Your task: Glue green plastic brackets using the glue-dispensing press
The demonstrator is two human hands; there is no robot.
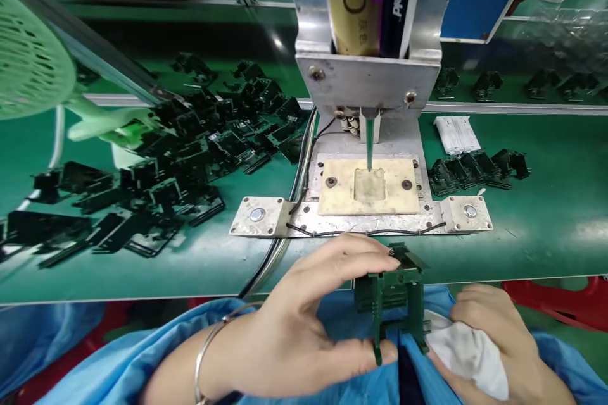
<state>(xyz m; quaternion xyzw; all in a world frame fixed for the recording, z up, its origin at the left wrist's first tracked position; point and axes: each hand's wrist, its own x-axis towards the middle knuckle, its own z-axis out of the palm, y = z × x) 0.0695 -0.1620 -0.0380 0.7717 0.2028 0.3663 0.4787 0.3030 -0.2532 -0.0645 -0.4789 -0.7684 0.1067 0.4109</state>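
Observation:
My left hand (304,323) grips a dark green plastic frame part (396,297) between thumb and fingers, held up in front of the table's near edge. Close to its right side, my right hand (503,342) is closed around a crumpled white cloth (468,351). Part of the cloth lies near or against the frame's lower right corner; whether they touch I cannot tell. Beyond both hands stands a glue dispenser with a needle nozzle (369,142) pointing down at a cream fixture plate (335,202) with a shallow square recess.
Many similar dark parts (204,139) lie piled on the left, with several more (475,171) beside white packets (456,134) on the right. Metal button boxes (257,215) flank the fixture. Cables (270,266) run off the front edge. A green fan (35,57) stands at far left.

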